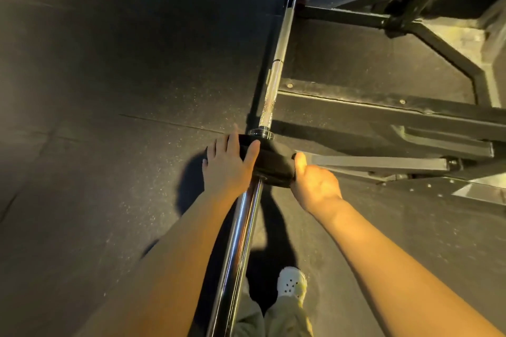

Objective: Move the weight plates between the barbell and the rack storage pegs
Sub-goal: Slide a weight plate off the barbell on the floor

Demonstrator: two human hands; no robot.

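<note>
Both hands [269, 172] grip a black plate [273, 163] on the barbell [241, 241]; rack frame [383, 112] just right.

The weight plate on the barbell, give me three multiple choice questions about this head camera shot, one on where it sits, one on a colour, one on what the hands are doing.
1. Where is the weight plate?
A. On the barbell sleeve, close to the collar
B. Flat on the floor
C. On a storage peg

2. What colour is the shoe?
A. Red
B. White
C. Black

3. What are the hands doing?
A. Both hang free
B. Only one touches the plate
C. The left hand and the right hand grip opposite sides of the plate

Answers:
1. A, the chrome bar runs through the plate's middle.
2. B, a white clog shows near the bottom edge.
3. C, the left thumb lies over the plate's face and the right thumb curls over its rim.
</note>
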